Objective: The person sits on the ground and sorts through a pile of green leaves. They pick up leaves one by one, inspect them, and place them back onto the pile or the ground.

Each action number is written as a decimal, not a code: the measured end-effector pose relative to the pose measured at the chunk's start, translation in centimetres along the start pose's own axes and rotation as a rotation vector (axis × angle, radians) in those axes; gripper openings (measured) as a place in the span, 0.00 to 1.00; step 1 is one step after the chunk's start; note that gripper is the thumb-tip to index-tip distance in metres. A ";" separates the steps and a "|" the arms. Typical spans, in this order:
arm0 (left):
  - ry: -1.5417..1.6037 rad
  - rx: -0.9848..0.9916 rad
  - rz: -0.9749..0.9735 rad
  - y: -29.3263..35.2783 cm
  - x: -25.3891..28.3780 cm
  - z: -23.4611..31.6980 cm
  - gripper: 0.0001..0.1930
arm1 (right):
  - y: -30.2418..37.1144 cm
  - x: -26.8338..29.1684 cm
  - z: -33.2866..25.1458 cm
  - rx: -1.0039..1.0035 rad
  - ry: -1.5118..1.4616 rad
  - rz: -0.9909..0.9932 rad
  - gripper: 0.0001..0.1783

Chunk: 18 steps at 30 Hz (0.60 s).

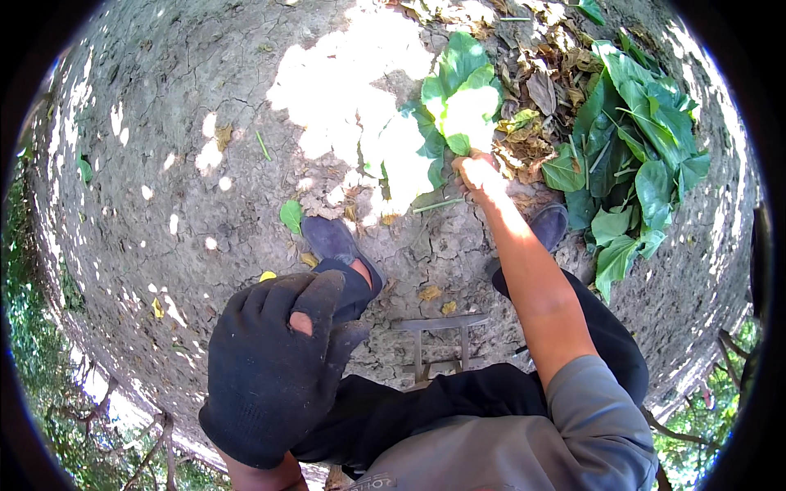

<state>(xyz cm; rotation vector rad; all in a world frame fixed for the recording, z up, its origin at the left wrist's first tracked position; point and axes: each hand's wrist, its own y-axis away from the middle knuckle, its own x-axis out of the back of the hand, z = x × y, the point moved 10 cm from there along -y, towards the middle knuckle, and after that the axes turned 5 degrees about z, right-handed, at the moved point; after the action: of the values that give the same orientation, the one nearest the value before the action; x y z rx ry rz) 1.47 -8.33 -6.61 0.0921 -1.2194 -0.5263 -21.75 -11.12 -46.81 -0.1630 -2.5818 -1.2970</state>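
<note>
My right hand (478, 173) is bare and reaches down to the ground between my feet and the far leaves. Its fingers are closed at the lower end of some broad green leaves (460, 94), which fan out away from me, partly bleached by sunlight. Close to my body, my left hand (274, 360) wears a black glove with a hole that shows skin. Its fingers are curled in, and whatever they may hold is hidden. A cut green stem (438, 205) lies on the soil just left of my right hand.
A heap of large green leaves (647, 155) lies at the right, beside dry brown leaves (540, 90). My dark shoes (340, 245) rest on cracked soil (205, 90). Below me is a low metal-framed stool (440, 323). A small green leaf (291, 216) lies by my left shoe.
</note>
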 end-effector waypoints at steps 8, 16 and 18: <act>0.045 -0.067 0.009 -0.4 0.4 1.1 0.20 | 1.2 -0.8 4.3 0.150 0.000 -0.206 0.02; 0.013 -0.022 0.005 0.0 0.3 0.8 0.21 | 1.8 -4.3 5.8 -0.175 -0.322 -0.145 0.11; 0.006 -0.021 0.021 0.1 0.3 0.7 0.21 | 1.3 -5.1 5.6 -0.175 -0.237 -0.161 0.11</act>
<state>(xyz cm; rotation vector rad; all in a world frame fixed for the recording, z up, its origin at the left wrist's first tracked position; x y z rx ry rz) 0.97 -8.23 -6.06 0.0632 -1.2077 -0.5204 -17.47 -5.84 -50.39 -0.1505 -2.7206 -1.6541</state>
